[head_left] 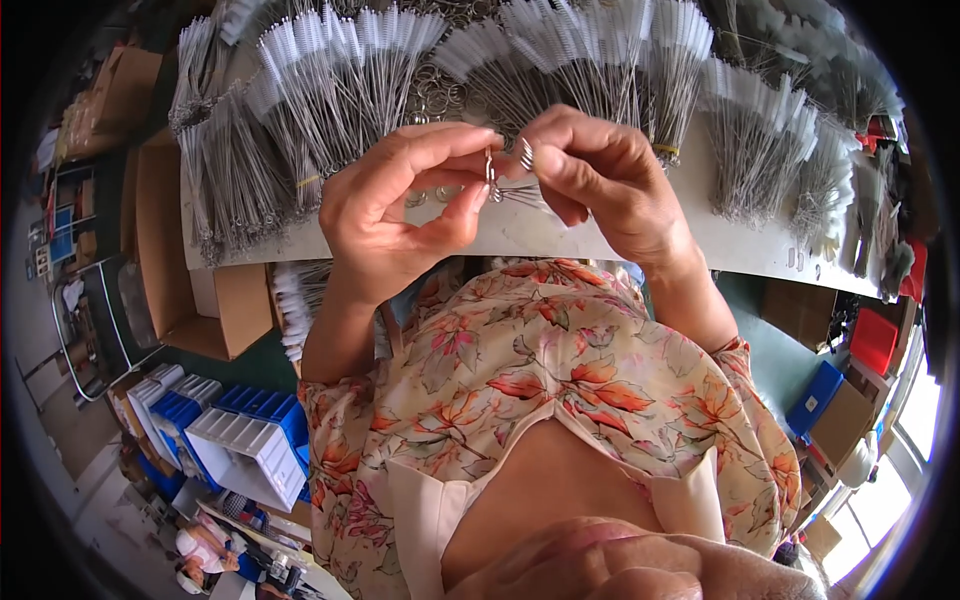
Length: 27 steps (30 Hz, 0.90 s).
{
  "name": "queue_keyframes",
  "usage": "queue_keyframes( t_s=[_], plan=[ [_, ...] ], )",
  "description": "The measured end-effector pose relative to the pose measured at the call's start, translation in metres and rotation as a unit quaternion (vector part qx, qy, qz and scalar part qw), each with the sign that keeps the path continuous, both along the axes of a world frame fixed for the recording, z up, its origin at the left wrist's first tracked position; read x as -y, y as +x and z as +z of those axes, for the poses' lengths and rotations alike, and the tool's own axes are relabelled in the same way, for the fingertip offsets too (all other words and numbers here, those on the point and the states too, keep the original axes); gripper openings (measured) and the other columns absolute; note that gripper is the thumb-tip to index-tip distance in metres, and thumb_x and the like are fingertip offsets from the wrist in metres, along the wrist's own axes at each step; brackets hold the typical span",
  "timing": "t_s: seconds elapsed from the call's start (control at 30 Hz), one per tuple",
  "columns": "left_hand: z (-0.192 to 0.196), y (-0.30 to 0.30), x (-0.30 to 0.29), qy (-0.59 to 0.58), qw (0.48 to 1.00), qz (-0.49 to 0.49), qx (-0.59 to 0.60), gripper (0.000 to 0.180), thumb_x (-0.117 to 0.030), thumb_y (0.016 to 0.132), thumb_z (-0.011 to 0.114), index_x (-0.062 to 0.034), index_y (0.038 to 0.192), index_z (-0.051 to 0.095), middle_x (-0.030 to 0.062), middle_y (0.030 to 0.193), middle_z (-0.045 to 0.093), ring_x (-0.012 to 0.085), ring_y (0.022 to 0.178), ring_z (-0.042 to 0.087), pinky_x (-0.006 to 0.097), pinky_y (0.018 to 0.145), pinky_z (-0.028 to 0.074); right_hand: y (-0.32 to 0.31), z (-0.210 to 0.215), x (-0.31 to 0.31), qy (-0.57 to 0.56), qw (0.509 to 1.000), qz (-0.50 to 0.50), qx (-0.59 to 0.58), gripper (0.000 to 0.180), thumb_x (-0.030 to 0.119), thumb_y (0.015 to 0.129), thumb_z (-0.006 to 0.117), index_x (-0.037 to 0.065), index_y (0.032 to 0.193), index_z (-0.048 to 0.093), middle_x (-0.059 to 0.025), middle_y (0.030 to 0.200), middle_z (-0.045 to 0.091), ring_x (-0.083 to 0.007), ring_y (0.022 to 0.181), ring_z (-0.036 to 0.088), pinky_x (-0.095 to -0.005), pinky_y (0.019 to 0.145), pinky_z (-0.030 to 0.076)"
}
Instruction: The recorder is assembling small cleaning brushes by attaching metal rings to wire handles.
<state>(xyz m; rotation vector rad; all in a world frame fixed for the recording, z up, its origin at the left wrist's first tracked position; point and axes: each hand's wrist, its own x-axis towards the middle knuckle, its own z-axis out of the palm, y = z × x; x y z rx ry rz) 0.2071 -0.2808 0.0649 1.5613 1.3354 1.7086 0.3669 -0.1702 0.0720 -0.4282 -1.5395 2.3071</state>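
My left hand (390,205) is pinched around a thin metal ring (490,165), seen nearly edge-on between thumb and fingers. Several small wire loops (495,193) hang at the ring's lower end, with thin wire stems (525,199) running off to the right. Close by on the right, my right hand (615,185) is closed, thumb against forefinger, on the wire loop ends (527,153) of several brushes. A small gap separates these loops from the ring. The rest of what my right hand holds is hidden behind its fingers.
Bundles of white-bristled wire brushes (340,90) lie across the pale table (500,240), with more bundles (755,140) at right. Loose metal rings (432,95) sit between them. An open cardboard box (180,250) stands left; white and blue plastic bins (245,450) are lower left. Another person (205,550) sits beyond.
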Motion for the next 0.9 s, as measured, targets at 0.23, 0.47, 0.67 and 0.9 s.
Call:
queue_keyframes(
  t_s=[0.23, 0.47, 0.67, 0.9],
  plan=[
    [0.016, -0.007, -0.009, 0.046, 0.988, 0.08, -0.123, 0.03, 0.012, 0.068, 0.063, 0.004, 0.096, 0.063, 0.0133, 0.093, 0.064, 0.0158, 0.079, 0.065, 0.024, 0.066, 0.056, -0.017, 0.016, 0.002, 0.128, 0.989, -0.07, 0.022, 0.014, 0.013, 0.082, 0.065, 0.001, 0.089, 0.065, -0.0002, 0.078, 0.057, -0.0035, 0.061, 0.048, -0.019, 0.052, 0.039],
    [0.033, -0.019, -0.018, 0.036, 0.99, 0.042, -0.131, 0.031, 0.014, 0.067, 0.061, 0.0026, 0.096, 0.064, 0.0118, 0.092, 0.065, 0.0143, 0.08, 0.064, 0.023, 0.068, 0.056, -0.019, 0.018, -0.002, 0.135, 0.989, -0.042, 0.047, 0.011, 0.008, 0.079, 0.067, 0.0, 0.084, 0.064, -0.0004, 0.076, 0.06, -0.004, 0.066, 0.054, -0.0189, 0.056, 0.044],
    [0.044, -0.028, -0.022, -0.064, 0.968, -0.026, -0.243, 0.014, -0.001, 0.081, 0.061, 0.0029, 0.094, 0.062, 0.0073, 0.088, 0.059, 0.0095, 0.071, 0.055, 0.019, 0.063, 0.045, -0.017, 0.008, -0.005, 0.178, 0.978, -0.109, 0.027, 0.011, 0.009, 0.08, 0.066, 0.001, 0.086, 0.062, 0.0006, 0.072, 0.06, -0.0026, 0.061, 0.051, -0.0183, 0.052, 0.042],
    [0.018, -0.021, -0.017, -0.198, 0.956, -0.083, 0.2, 0.016, -0.015, 0.089, 0.055, 0.0003, 0.089, 0.057, -0.0016, 0.068, 0.049, 0.0042, 0.051, 0.04, 0.018, 0.048, 0.036, -0.009, 0.0, -0.007, 0.085, 0.995, -0.045, 0.013, 0.012, 0.011, 0.082, 0.064, 0.001, 0.088, 0.062, 0.0019, 0.072, 0.059, -0.0016, 0.058, 0.048, -0.0173, 0.049, 0.039]
  ],
)
